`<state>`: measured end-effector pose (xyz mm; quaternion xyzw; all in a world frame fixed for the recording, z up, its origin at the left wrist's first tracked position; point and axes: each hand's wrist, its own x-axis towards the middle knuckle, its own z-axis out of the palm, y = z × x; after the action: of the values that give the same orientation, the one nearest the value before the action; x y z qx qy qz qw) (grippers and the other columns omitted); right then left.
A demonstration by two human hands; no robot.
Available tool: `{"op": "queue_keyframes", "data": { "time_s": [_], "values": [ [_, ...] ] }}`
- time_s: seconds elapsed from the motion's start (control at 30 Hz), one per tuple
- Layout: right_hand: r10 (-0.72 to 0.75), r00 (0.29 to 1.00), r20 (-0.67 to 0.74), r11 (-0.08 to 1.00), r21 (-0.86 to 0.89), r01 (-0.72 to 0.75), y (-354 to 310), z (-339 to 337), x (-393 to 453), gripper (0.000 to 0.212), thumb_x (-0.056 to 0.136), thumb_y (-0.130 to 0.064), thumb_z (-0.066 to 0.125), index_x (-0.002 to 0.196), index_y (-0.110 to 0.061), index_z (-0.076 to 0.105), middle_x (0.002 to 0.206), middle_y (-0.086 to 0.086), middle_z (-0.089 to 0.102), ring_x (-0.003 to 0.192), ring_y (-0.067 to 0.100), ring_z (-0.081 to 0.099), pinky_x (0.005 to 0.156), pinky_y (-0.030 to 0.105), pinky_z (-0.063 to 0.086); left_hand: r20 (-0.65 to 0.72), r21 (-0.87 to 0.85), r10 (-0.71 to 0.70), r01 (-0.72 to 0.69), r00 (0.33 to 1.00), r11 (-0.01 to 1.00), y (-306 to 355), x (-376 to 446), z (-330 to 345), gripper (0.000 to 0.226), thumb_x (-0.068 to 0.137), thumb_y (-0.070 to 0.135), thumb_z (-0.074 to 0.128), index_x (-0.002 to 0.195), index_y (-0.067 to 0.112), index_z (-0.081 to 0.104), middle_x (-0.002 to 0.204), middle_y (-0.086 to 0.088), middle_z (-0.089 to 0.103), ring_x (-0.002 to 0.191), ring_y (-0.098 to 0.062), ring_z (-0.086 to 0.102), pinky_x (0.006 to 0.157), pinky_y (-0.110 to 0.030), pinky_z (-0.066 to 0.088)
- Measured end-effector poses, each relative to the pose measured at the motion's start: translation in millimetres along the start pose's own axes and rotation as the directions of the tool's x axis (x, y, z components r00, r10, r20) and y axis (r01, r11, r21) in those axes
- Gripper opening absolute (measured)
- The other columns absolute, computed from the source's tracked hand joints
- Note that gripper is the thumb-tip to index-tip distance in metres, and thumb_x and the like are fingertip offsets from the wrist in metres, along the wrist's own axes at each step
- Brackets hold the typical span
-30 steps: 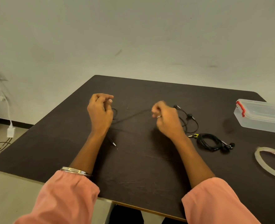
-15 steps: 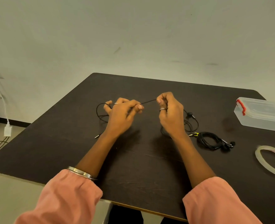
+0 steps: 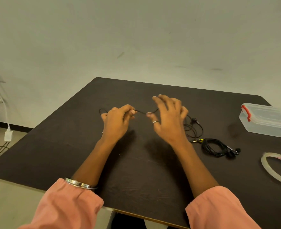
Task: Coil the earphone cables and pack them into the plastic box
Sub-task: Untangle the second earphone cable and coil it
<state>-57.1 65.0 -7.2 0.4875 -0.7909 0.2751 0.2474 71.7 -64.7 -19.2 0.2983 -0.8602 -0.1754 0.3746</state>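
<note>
1. The table (image 3: 136, 187), dark and wide, fills the lower view, with everything laid out on it.
2. The box (image 3: 266, 120) sits out at 3 o'clock, lid on, red latch showing, well apart from both hands.
3. The tape ring (image 3: 268, 171) lies flat at 4 o'clock near the table edge.
4. The left hand (image 3: 115, 123) is just left of centre, fingers curled in, pinching the cable (image 3: 140, 111) at thumb and fingertip.
5. The right hand (image 3: 168, 119), just right of centre, has its fingers spread and lifted while the thumb touches the cable; whether it truly grips, I cannot tell, since it is blurred.
6. The coiled earphones (image 3: 217, 147) rest at 4 o'clock of the right hand, already bundled.
7. The cable hangs slack between the hands, with loose loops trailing onto the table past each one.
</note>
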Motion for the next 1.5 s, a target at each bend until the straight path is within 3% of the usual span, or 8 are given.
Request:
{"op": "queue_keyframes", "data": {
  "time_s": [0.13, 0.27, 0.57, 0.77, 1.0, 1.17, 1.37, 1.5],
  "values": [
    [-0.16, 0.978, 0.131, 0.985, -0.048, 0.168, -9, 5, -3, 0.057, 0.086, -0.059, 0.047, 0.136, -0.031, 0.047, 0.137, -0.007, 0.05, 0.126, 0.02, 0.035, 0.096, 0.048, 0.022, -0.017, 0.045, 0.1, -0.099, 0.995, 0.994, 5, -3, 0, 0.015, 0.097, 0.036, 0.048, 0.099, 0.032, 0.063, 0.077, 0.015, 0.067, 0.087, -0.011, 0.058, 0.078, -0.038, 0.033],
    [-0.162, 0.987, 0.011, 0.986, 0.045, 0.162, -4, 4, -4, 0.026, 0.091, -0.047, 0.052, 0.1, -0.031, 0.069, 0.093, -0.014, 0.067, 0.103, 0.014, 0.052, 0.092, 0.044, 0.017, -0.065, 0.145, 0.085, -0.075, 0.994, 0.987, 3, -3, -2, 0.014, 0.096, 0.039, 0.051, 0.098, 0.037, 0.064, 0.079, 0.015, 0.067, 0.096, -0.01, 0.052, 0.075, -0.033, 0.014],
    [0.229, 0.942, -0.243, 0.954, 0.249, -0.168, 4, -4, 2, 0.019, 0.092, -0.016, 0.048, 0.09, -0.023, 0.065, 0.057, -0.007, 0.056, 0.06, 0.008, 0.05, 0.093, 0.037, 0.022, -0.175, 0.298, -0.027, 0.079, 0.984, 0.951, 2, -3, -8, 0.014, 0.094, 0.03, 0.054, 0.091, 0.031, 0.067, 0.091, 0.011, 0.069, 0.114, -0.018, 0.047, 0.098, -0.052, 0.015],
    [0.599, 0.788, -0.145, 0.625, 0.699, -0.347, 21, -16, 6, 0.024, 0.1, -0.016, 0.037, 0.094, -0.013, 0.06, 0.052, 0.003, 0.057, 0.049, 0.017, 0.058, 0.058, 0.039, 0.054, -0.222, 0.164, -0.018, 0.055, 0.975, 0.985, -12, 3, -10, 0.012, 0.094, 0.026, 0.055, 0.093, 0.025, 0.068, 0.102, 0.007, 0.067, 0.113, -0.019, 0.048, 0.09, -0.037, 0.019],
    [0.016, 0.999, 0.032, 0.764, 0.644, -0.033, -1, -7, 2, 0.021, 0.098, -0.004, 0.042, 0.108, -0.007, 0.06, 0.075, 0.0, 0.066, 0.067, 0.0, 0.062, 0.063, 0.016, 0.049, -0.024, -0.298, 0.222, -0.219, 0.975, 0.929, 15, -1, 8, 0.067, 0.092, 0.039, 0.054, 0.148, 0.016, 0.026, 0.147, 0.001, 0.039, 0.134, -0.013, 0.037, 0.107, -0.028, 0.032],
    [-0.119, 0.985, 0.127, 0.82, 0.572, 0.025, 4, 1, 0, 0.019, 0.096, -0.008, 0.043, 0.102, -0.013, 0.061, 0.068, -0.014, 0.059, 0.064, 0.004, 0.057, 0.061, 0.024, 0.047, -0.197, -0.3, 0.116, -0.173, 0.974, 0.938, 15, -1, 8, 0.043, 0.092, 0.037, 0.055, 0.131, 0.019, 0.048, 0.109, -0.001, 0.049, 0.099, -0.011, 0.046, 0.085, -0.029, 0.045],
    [0.096, 0.994, -0.053, 0.812, 0.581, -0.047, 9, -4, 4, 0.021, 0.094, -0.002, 0.043, 0.097, -0.006, 0.063, 0.067, -0.002, 0.062, 0.077, -0.01, 0.059, 0.065, 0.019, 0.047, -0.248, 0.057, 0.078, -0.066, 0.966, 0.996, 6, 2, 3, 0.022, 0.093, 0.038, 0.056, 0.09, 0.021, 0.069, 0.092, -0.004, 0.042, 0.087, -0.019, 0.037, 0.074, -0.042, 0.042],
    [0.423, 0.889, -0.176, 0.733, 0.643, -0.221, 22, -13, 9, 0.023, 0.098, -0.01, 0.04, 0.095, -0.01, 0.063, 0.062, 0.004, 0.06, 0.057, 0.01, 0.057, 0.054, 0.028, 0.047, -0.194, 0.093, -0.058, 0.077, 0.979, 0.993, 0, 1, -3, 0.024, 0.091, 0.044, 0.056, 0.084, 0.025, 0.068, 0.111, -0.007, 0.044, 0.106, -0.025, 0.036, 0.083, -0.038, 0.026]
  ]
}}
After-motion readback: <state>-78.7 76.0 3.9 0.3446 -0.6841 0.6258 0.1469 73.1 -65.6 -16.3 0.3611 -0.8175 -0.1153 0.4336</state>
